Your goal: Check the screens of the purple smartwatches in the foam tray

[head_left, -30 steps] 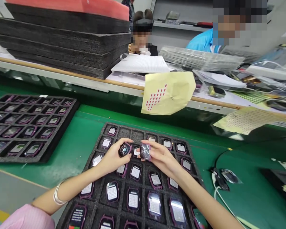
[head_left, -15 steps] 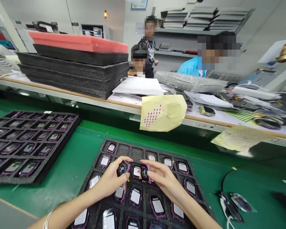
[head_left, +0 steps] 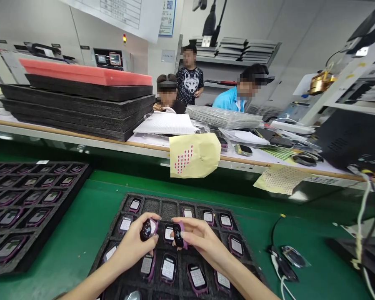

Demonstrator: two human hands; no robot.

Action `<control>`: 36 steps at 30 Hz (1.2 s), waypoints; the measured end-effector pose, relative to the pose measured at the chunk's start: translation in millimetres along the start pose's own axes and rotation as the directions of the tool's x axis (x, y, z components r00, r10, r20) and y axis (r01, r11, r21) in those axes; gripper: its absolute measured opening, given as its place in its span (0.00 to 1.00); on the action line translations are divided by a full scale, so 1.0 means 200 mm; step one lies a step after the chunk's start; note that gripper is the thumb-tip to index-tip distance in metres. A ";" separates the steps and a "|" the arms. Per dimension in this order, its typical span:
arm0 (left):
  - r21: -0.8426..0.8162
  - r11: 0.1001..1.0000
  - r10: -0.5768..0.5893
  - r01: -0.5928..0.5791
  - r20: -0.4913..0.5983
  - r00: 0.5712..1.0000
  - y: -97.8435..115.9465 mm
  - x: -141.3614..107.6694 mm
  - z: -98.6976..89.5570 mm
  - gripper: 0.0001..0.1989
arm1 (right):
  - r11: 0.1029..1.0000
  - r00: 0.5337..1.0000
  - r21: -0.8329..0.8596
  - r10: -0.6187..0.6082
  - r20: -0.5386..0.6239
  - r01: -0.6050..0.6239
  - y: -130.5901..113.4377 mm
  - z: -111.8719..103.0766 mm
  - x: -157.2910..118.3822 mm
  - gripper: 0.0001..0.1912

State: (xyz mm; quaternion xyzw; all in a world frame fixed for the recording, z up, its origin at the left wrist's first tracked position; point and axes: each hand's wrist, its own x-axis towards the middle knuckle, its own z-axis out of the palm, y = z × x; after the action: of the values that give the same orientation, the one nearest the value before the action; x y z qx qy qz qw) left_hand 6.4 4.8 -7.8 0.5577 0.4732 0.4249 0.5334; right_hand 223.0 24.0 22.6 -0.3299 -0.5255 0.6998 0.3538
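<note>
My left hand is closed around a purple smartwatch whose dark screen shows a lit picture. A second purple smartwatch, turned more on edge, sits in the grip of my right hand. Both are held side by side, a little apart, over a black foam tray. In the tray's compartments lie several purple watches with pale label-like faces, such as the watch just below my hands. My forearms hide part of the tray.
Another foam tray of watches lies at the left. Stacked foam trays with a pink top stand on the shelf ahead. Yellow sticker sheets hang from its edge. Cables lie at the right. Several people are beyond the shelf.
My view has tilted and shifted, so more of the right side and hanging cables show. Both hands still hold the two watches close together; the left one is tilted slightly differently.
</note>
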 end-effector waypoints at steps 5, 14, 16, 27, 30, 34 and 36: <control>-0.026 1.000 0.003 -0.003 0.008 1.000 -0.02 0.00 0.00 0.19 | 1.000 1.000 0.026 0.018 -0.016 -0.018 0.02 0.00 0.00 0.20; -0.066 0.998 0.003 -0.001 0.032 0.999 0.03 -0.01 0.00 0.17 | 0.998 0.998 -0.051 0.019 -0.067 -0.022 -0.01 0.00 0.00 0.20; -0.064 0.998 -0.001 0.002 0.025 1.000 0.03 -0.01 0.00 0.16 | 0.998 0.998 -0.066 0.015 -0.065 -0.019 -0.01 0.00 0.00 0.20; -0.048 0.999 -0.024 0.023 -0.029 0.999 0.04 0.00 -0.01 0.16 | 0.999 0.999 -0.005 0.047 -0.010 -0.048 -0.01 0.01 0.00 0.21; -0.092 0.995 -0.048 0.045 -0.037 0.998 0.04 0.00 -0.03 0.20 | 0.987 0.994 0.125 0.105 0.014 -0.106 0.02 0.02 0.02 0.24; -0.364 0.914 -0.176 0.181 0.045 0.983 0.06 0.00 -0.04 0.22 | 0.936 0.980 0.293 0.195 0.038 -0.197 0.05 0.02 0.04 0.24; -0.496 0.837 -0.217 0.231 0.086 0.972 0.08 0.00 -0.04 0.19 | 0.914 0.973 0.335 0.227 0.043 -0.228 0.05 0.02 0.04 0.23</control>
State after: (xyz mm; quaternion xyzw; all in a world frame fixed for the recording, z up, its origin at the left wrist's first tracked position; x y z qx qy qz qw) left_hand -1.3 6.7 8.0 0.3457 0.4011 0.4609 0.7122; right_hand 214.2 26.6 13.0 -0.3220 -0.3566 0.8163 0.3205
